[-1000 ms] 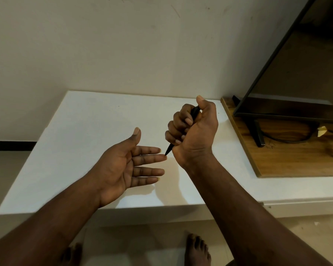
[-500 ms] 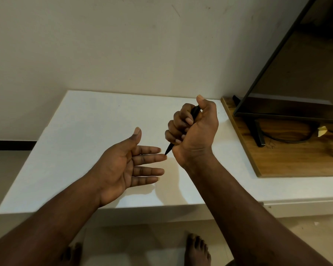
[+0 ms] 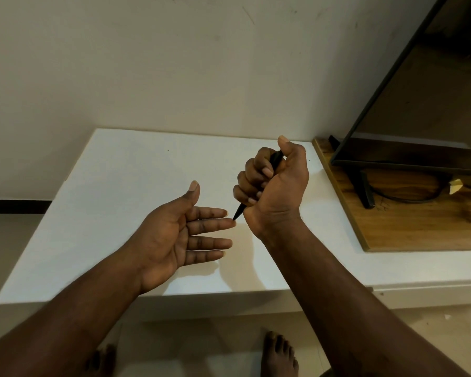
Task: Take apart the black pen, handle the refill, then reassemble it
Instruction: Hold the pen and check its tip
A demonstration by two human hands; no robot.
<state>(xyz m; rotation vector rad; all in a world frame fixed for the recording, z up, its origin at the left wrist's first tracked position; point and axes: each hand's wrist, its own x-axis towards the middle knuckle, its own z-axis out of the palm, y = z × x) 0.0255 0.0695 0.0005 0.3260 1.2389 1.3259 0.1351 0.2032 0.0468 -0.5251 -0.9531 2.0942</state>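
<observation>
Fingers (image 3: 253,172) of the right hand (image 3: 276,187) grip the black pen (image 3: 238,211) above the tabletop (image 3: 106,186); left hand (image 3: 172,238) fingers lie straight.

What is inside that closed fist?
A black pen: its pointed tip sticks out below the right hand and its other end shows by the thumb. Curled fingers cover the middle.

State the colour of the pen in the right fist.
The pen is black; head view.
</observation>
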